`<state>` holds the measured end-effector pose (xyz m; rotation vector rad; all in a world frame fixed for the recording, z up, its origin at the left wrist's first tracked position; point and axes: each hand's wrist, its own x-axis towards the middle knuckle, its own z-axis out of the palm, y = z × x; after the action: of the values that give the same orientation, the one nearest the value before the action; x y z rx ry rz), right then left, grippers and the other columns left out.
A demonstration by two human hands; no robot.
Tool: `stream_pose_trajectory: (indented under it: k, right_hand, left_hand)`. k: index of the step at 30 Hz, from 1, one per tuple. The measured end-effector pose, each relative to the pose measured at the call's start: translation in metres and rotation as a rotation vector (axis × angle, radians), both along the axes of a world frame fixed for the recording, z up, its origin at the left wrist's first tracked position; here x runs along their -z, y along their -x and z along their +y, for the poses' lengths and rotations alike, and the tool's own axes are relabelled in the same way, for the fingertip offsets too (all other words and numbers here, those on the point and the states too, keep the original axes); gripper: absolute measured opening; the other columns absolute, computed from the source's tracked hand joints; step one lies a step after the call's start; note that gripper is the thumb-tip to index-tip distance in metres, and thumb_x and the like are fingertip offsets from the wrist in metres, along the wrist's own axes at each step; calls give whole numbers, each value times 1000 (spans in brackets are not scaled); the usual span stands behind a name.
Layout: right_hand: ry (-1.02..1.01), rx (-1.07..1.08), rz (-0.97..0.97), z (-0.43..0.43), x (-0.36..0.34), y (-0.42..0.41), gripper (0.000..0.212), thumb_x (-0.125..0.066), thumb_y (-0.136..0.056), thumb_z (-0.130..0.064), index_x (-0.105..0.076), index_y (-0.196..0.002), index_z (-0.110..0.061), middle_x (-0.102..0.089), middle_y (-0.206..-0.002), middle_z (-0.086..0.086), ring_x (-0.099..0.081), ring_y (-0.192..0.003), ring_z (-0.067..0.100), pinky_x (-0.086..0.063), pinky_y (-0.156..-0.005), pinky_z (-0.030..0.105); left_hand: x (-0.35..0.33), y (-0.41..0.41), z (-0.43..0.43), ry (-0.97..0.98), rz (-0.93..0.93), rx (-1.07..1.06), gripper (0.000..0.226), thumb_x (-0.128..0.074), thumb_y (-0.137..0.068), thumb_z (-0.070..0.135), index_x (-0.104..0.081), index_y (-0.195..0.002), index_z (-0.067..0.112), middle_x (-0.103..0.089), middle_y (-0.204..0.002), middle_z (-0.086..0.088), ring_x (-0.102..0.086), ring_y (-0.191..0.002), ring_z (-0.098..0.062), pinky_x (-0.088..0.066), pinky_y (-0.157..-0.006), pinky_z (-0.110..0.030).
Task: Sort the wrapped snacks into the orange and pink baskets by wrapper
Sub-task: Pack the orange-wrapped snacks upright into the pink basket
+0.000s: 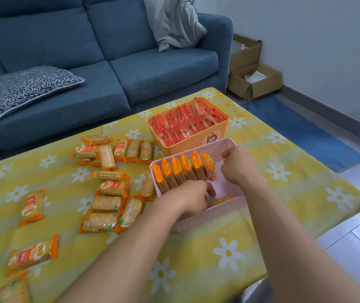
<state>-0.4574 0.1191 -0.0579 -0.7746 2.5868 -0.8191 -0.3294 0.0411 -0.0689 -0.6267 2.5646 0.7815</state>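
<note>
Both hands work inside the pale pink perforated plastic basket [209, 215], probably so the row of orange-wrapped cracker packets [181, 171] stays standing on edge. The right hand [238, 166] curls against the row's end and the left hand [193, 197] against its side. I cannot tell whether either hand actually grips. Unsorted flat orange-wrapped packets [109, 204] lie just left of the left hand. The orange plastic basket [196, 143], beyond the right hand, is packed with red-wrapped snacks [181, 125].

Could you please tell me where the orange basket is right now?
In the head view, the orange basket stands on the far right part of the yellow tablecloth, directly behind the pink basket and near the blue sofa.
</note>
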Motion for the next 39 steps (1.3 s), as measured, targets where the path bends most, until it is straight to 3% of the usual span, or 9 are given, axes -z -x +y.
stream_pose_trajectory:
  k: [5, 8, 13, 17, 21, 26, 32, 36, 39]
  right_hand:
    - [47, 14, -52, 5, -8, -2, 37, -47, -85, 6, -67, -116, 8, -68, -115, 27, -62, -109, 41, -53, -90, 49]
    - [151, 68, -68, 7, -12, -1, 37, -45, -86, 5, -70, -113, 2, -70, -114, 21, -63, -107, 39, -55, -82, 41]
    - [341, 115, -109, 9, -22, 0, 21, -50, -86, -18, -71, -82, -18, -68, -74, 3, -63, -75, 28, -48, -60, 34]
    - [378, -96, -580, 15, -43, -8, 26, -51, -93, -29, -68, -98, -10, -67, -85, 5, -60, -73, 20, -47, -59, 29]
    - [303, -238, -551, 22, -44, -7, 21, -60, -90, -23, -67, -105, -12, -67, -84, 6, -61, -68, 18, -47, -59, 31]
    - [353, -85, -546, 28, -42, 5, 32, -67, -88, -38, -65, -110, -14, -63, -87, 5, -60, -65, 17, -50, -54, 30]
    - [443, -17, -224, 26, -39, 10, 3, -66, -85, -24, -68, -87, -23, -64, -59, -8, -58, -55, 11, -48, -51, 29]
    - [208, 37, 106, 19, -21, 10, 21, -61, -80, -19, -61, -100, -18, -69, -81, 4, -65, -74, 23, -53, -61, 37]
    - [120, -26, 243, 7, 2, 4, 24, -56, -94, -25, -61, -116, -17, -68, -102, 11, -64, -95, 33, -42, -65, 33]
  left_hand:
    - [0, 5, -3, -42, -105, 3, 34, -54, -99, 42, -67, -125, 22, -70, -120, -3, -65, -105, -24, -54, -91, -36]
    - [-13, 0, -9, -108, -86, -35, 32, -62, -97, 39, -68, -123, 21, -73, -111, -3, -65, -85, -18, -54, -74, -30]
    - [-39, -23, -31, -425, 171, -316, 17, -58, -100, 29, -71, -109, 21, -68, -81, 2, -52, -58, -6, -44, -52, -23]
    - [-45, -23, -27, -705, 365, -553, 20, -52, -103, 22, -71, -102, 14, -72, -83, -12, -55, -61, -18, -41, -48, -22]
    - [-40, -11, -20, -895, 510, -582, 23, -49, -103, 17, -71, -101, 10, -75, -82, -15, -64, -61, -23, -39, -56, -31]
    - [-29, 7, -12, -682, 711, -624, 14, -67, -95, 15, -70, -109, 15, -77, -87, -7, -70, -77, -25, -50, -74, -44]
    - [-33, 17, -3, -442, 758, -569, 16, -73, -91, 15, -68, -106, 14, -71, -99, 1, -65, -61, 1, -50, -54, -27]
    - [-27, 9, -18, 90, 758, -443, 17, -61, -93, 14, -72, -91, 28, -67, -95, 6, -62, -72, -7, -50, -65, -25]
    - [-21, 7, -17, 182, 613, -286, 25, -57, -91, 12, -73, -99, 30, -60, -103, 8, -60, -89, -16, -46, -82, -31]
